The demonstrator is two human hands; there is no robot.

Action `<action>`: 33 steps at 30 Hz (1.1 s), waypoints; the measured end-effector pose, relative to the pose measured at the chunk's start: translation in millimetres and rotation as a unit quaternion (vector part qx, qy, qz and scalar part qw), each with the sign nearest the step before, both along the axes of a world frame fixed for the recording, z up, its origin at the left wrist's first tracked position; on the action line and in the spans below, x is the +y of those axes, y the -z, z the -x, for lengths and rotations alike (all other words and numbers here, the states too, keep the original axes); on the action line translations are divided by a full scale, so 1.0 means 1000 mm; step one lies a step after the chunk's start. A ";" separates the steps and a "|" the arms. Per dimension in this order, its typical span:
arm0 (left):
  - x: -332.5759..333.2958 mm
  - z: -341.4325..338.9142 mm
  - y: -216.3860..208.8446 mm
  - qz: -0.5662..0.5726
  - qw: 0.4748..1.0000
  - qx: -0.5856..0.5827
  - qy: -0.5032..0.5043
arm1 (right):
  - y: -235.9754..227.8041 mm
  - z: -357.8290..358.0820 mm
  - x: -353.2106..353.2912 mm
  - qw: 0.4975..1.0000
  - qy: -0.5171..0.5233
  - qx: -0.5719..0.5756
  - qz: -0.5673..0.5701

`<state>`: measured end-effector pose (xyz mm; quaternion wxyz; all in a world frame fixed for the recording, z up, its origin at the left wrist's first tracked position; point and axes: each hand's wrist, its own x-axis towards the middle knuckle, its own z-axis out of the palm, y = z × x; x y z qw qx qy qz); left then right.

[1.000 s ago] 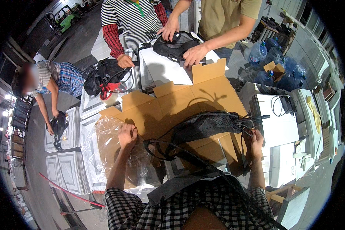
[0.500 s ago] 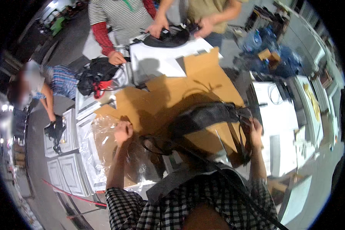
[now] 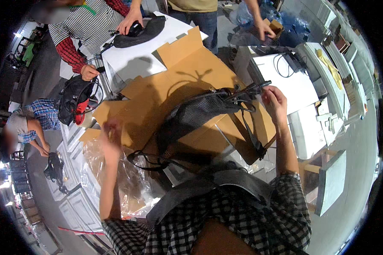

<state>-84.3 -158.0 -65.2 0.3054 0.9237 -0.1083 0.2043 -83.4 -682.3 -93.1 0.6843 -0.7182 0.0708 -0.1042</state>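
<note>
Evidently, trouble could be caused nearest by the clear plastic film, which could be snagged and dragged by the looped black strap lying across it if the black mesh bag were pulled askew. The bag is seen slantwise over the flattened cardboard, between both hands. Nothing is seen held by the blurred left hand; how far it is opened cannot be told. At the bag's far end, a black cable's tip is met by the right hand, its fingers bunched; whether it is pinched or merely touched cannot be judged.
</note>
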 end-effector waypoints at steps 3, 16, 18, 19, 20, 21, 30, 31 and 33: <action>-0.093 -0.025 -0.059 0.001 0.975 0.154 0.161 | -0.035 -0.003 0.027 0.992 -0.101 0.055 0.059; -0.206 -0.060 -0.057 -0.049 0.942 0.094 0.320 | -0.054 -0.006 0.054 0.950 -0.297 0.020 0.098; -0.203 -0.052 -0.056 -0.113 0.932 0.073 0.336 | -0.056 -0.008 0.053 0.951 -0.304 0.032 0.053; -0.202 -0.051 -0.057 -0.138 0.924 0.042 0.355 | -0.055 -0.009 0.052 0.949 -0.308 0.028 0.062; -0.202 -0.048 -0.058 -0.163 0.914 0.013 0.373 | -0.051 -0.009 0.052 0.947 -0.312 0.024 0.070; -0.201 -0.047 -0.058 -0.187 0.902 -0.016 0.390 | -0.049 -0.010 0.052 0.945 -0.317 0.021 0.079; -0.213 -0.125 -0.019 -0.006 0.845 0.195 0.497 | -0.040 -0.042 0.052 0.957 -0.273 -0.050 0.078; -0.212 -0.132 -0.017 -0.037 0.834 0.216 0.506 | -0.043 -0.050 0.053 0.951 -0.298 -0.037 0.075; -0.220 -0.138 -0.032 -0.100 0.804 0.256 0.527 | -0.046 -0.065 0.052 0.938 -0.340 -0.010 0.066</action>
